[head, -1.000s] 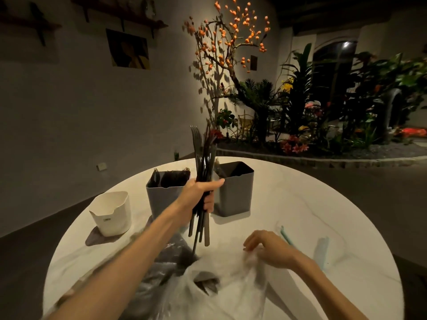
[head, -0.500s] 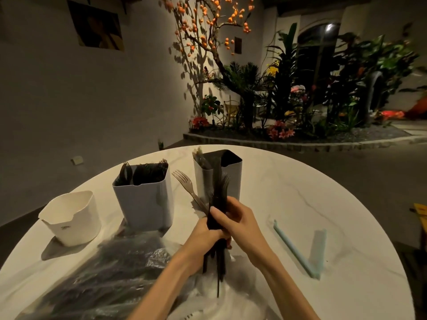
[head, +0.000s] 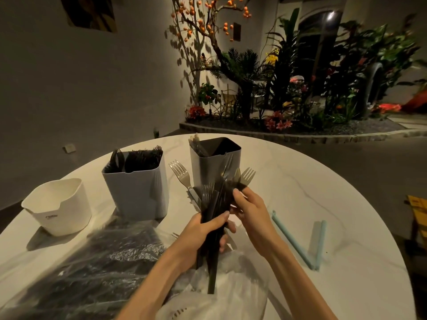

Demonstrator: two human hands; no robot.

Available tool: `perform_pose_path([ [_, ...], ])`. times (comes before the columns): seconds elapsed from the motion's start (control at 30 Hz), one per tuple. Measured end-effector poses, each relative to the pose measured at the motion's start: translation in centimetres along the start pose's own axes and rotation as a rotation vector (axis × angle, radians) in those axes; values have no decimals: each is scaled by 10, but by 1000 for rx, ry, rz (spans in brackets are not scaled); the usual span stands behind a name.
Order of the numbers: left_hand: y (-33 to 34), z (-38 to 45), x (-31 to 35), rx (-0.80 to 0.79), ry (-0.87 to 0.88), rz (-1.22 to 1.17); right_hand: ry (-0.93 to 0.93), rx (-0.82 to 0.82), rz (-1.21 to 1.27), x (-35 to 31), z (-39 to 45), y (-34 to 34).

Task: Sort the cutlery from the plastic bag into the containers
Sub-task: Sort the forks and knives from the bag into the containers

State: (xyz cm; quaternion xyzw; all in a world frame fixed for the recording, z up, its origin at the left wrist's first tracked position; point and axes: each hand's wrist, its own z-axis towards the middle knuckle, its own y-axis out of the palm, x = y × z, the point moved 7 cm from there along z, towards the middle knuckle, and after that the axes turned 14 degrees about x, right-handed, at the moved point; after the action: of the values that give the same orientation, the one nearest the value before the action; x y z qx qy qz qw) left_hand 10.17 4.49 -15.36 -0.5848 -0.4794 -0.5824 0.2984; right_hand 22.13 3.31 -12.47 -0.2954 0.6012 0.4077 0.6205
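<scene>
On the round white marble-look table [head: 300, 181], three containers stand in a loose row toward the far left edge. Leftmost: a low white tub [head: 57, 206] with a notched rim; nothing visible inside from this angle. Middle: a taller pale grey bin [head: 138, 188], packed with dark cutlery standing upright, mostly fork tines and a rounded spoon-like head poking above the rim. Right: a grey bin [head: 215, 162] with a dark interior, a few pale handles leaning in its far left corner; the rest of its inside is in shadow.

Just in front of the right bin, a bundle of dark forks [head: 215, 215] is held upright above the table, handles down, tines up. Most pieces are black or very dark; a few look lighter and metallic, one silver fork [head: 181, 175] angling out to the left, another fanning to the right. Motion blur smears the tops.

Left hand [head: 203, 236]: fingers and thumb wrapped round the middle of the bundle. Right hand [head: 249, 209]: thumb and fingertips pinching at the upper part of the bundle near the tines.

Below the hands, a clear crumpled plastic bag [head: 104, 262] spreads across the near side of the table, with dark cutlery showing through it at left. A pale blue bag clip [head: 298, 241], hinged open in a V, lies on the table to the right.
</scene>
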Motion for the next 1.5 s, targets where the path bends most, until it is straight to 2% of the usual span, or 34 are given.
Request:
perform_pose_path([
  [0.13,1,-1,-2,-30,-19,5,-25,43,53,-6,3,-5],
  [0.27,3,-1,-3,-35,-24,29,-36,239,120,-7,8,-20],
  [0.37,3,-1,-2,-30,-7,-2,28,375,393,-12,15,-41],
  [0.47,2,-1,-1,-21,2,-29,123,388,595,-10,17,-53],
  [0.53,2,0,-1,-21,-2,-31,164,320,557,-6,17,-49],
  [0.63,4,-1,-3,-45,-13,-2,145,209,293,-6,12,-33],
  [0.73,8,-4,-4,-97,-9,84,87,190,141,-8,6,-24],
  [0.87,13,-9,-6,-184,-1,196,48,274,182,-10,9,-39],
  [1.03,16,-11,-8,-199,-17,255,11,404,231,-17,13,-56],
  [1.2,15,-12,-8,-215,-31,224,107,465,600,-17,16,-69],
  [1.3,12,-11,-10,-190,-49,193,127,560,701,-15,21,-85],
  [1.4,12,-9,-11,-170,-61,169,142,691,588,-10,24,-101],
  [1.5,11,-7,-11,-151,-60,158,99,687,316,-13,22,-98],
])
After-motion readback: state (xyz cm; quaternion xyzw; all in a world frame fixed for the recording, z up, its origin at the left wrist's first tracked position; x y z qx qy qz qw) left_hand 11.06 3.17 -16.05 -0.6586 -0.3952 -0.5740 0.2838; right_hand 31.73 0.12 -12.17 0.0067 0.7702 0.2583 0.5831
